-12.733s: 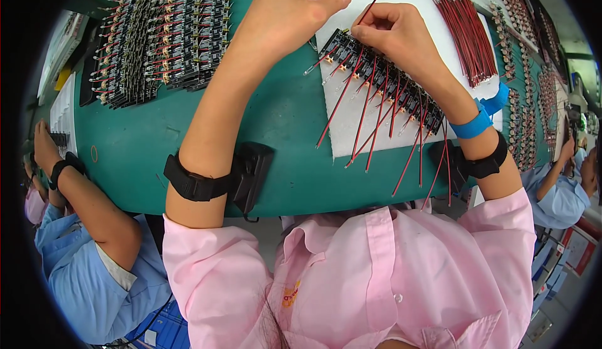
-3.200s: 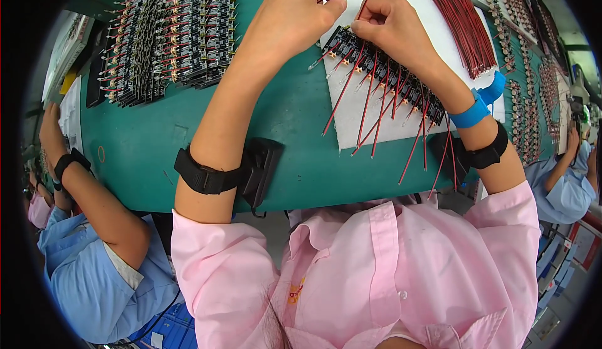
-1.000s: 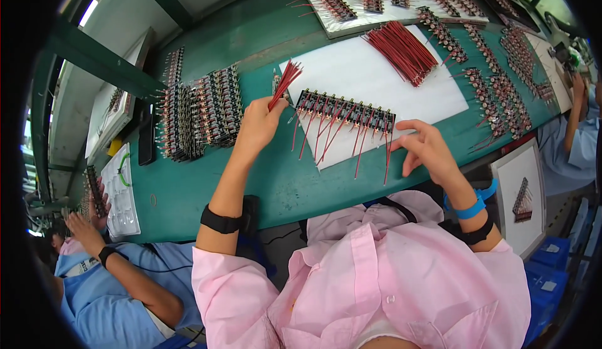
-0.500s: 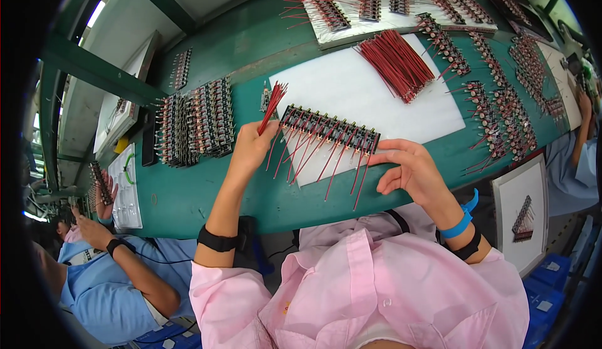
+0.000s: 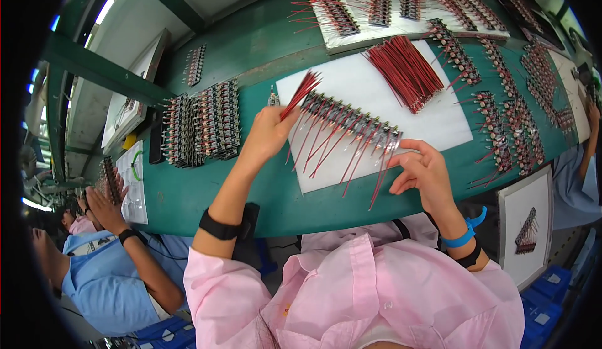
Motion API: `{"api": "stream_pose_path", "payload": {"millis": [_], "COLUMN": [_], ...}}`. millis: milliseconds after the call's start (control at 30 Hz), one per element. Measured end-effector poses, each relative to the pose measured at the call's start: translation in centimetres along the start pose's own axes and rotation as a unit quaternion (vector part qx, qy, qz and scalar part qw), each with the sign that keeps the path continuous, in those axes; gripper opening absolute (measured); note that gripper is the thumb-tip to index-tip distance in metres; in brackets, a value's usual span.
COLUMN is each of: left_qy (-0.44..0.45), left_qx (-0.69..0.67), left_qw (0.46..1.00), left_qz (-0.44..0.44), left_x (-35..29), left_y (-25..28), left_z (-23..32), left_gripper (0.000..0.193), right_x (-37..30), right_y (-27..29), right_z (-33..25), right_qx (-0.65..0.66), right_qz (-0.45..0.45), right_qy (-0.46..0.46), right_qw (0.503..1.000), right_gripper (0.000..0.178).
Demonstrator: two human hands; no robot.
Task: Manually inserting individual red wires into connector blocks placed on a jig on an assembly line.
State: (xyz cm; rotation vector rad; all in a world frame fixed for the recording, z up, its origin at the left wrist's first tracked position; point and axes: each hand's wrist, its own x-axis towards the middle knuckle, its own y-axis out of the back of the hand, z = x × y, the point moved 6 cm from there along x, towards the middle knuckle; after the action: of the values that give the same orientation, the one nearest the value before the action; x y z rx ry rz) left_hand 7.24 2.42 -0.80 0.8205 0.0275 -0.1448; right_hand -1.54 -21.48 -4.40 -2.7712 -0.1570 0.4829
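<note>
Far left of both hands, a co-worker's hand is raised beside a rack of small parts on the green table. The left hand is closed on a bundle of red wires, fanning up from its fingers. Just right of it, a strip of parts with red leads lies on a white sheet. The right hand touches the strip's near end, fingers loosely curled, holding nothing. Beyond it lies a pile of red wires.

1 head-worn fisheye camera looks steeply down, from close above, onto the green workbench.
</note>
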Motion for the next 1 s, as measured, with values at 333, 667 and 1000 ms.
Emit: {"api": "stream_pose_path", "payload": {"millis": [333, 667, 1000], "left_qy": [0.018, 0.045, -0.17], "left_qx": [-0.045, -0.26, -0.57], "left_qw": [0.998, 0.962, 0.782], "left_qz": [-0.042, 0.069, -0.189], "left_x": [4.4, 3.8, 7.2], "left_y": [-3.0, 7.2, 13.7], "left_z": [2.3, 3.9, 9.7], "left_gripper": [0.032, 0.026, 0.03], "right_x": [0.7, -2.1, -2.1], "right_y": [3.2, 1.2, -15.2], "right_z": [-0.8, 0.7, 5.8], "right_qx": [0.031, -0.089, -0.063], "right_qz": [0.058, -0.084, -0.471], "right_qy": [0.038, 0.007, 0.001], "right_qw": [0.997, 0.992, 0.88], "right_gripper": [0.041, 0.026, 0.047]}}
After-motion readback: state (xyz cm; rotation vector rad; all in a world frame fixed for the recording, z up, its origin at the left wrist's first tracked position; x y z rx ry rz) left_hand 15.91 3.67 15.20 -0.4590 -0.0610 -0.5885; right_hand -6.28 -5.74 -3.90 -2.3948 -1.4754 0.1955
